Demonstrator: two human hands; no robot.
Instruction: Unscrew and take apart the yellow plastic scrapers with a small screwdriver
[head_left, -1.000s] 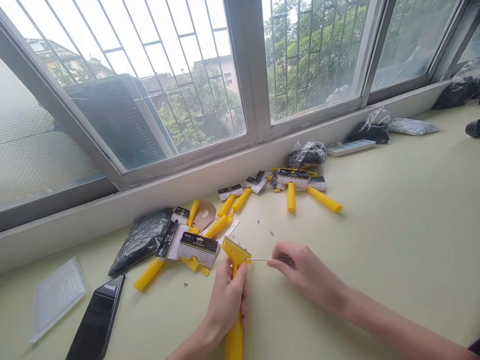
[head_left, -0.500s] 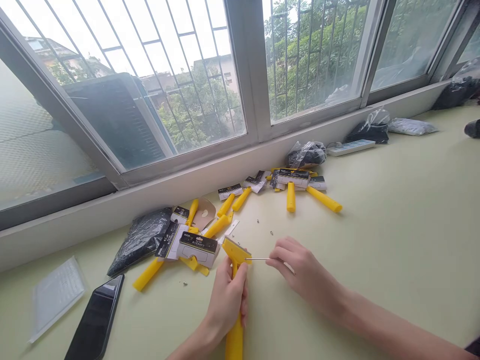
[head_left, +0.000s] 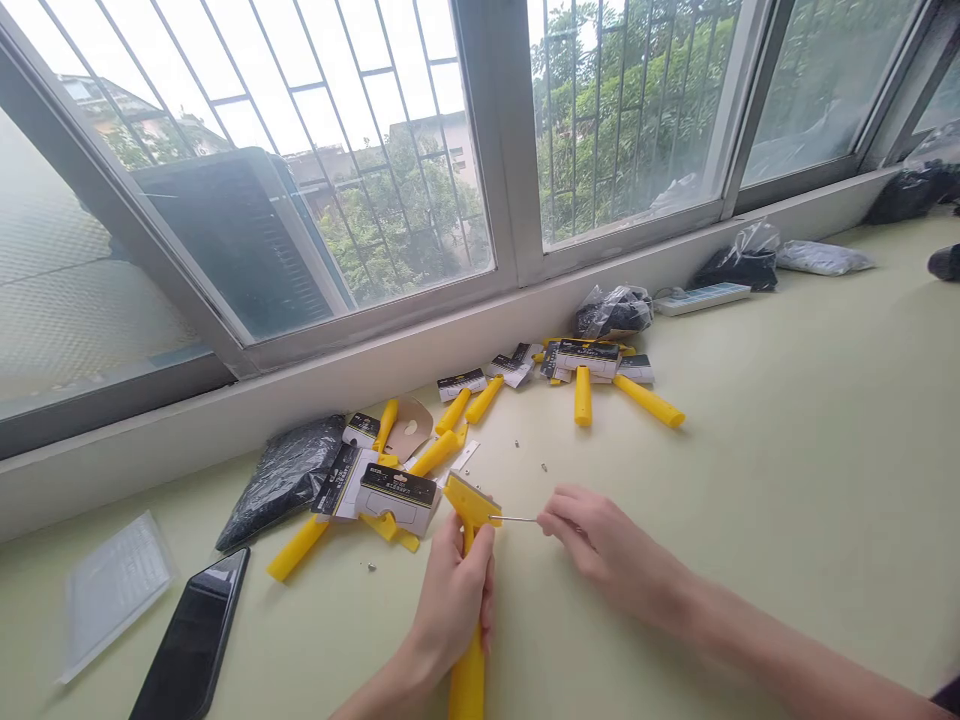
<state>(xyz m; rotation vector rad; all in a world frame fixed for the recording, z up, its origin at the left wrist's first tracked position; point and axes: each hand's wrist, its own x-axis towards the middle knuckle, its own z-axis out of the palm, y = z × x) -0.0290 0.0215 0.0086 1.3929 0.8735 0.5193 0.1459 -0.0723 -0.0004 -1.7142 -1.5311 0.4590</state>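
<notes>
My left hand (head_left: 457,590) is closed around the neck of a yellow plastic scraper (head_left: 466,685), whose wide head points up and away from me. A metal strip shows along the head's far edge. From the right, my right hand (head_left: 592,535) pinches a thin metal hex key (head_left: 514,518), its grip end hidden in my fingers. The key's tip touches the right side of the scraper head. Beyond my left hand lie a black-and-white header card (head_left: 397,497) and yellow scraper parts (head_left: 386,527). Tiny metal screws (head_left: 544,467) are scattered on the table.
More yellow scrapers (head_left: 649,400) with cards lie along the window wall. A black phone (head_left: 191,635), a clear plastic packet (head_left: 116,595) and a black bag (head_left: 285,478) are at left. Bagged items and a lidded parts box (head_left: 705,298) stand toward the back right.
My right hand has shifted slightly down and turned a little, with the hex key still against the scraper head. My left hand and the scraper are almost unchanged.
</notes>
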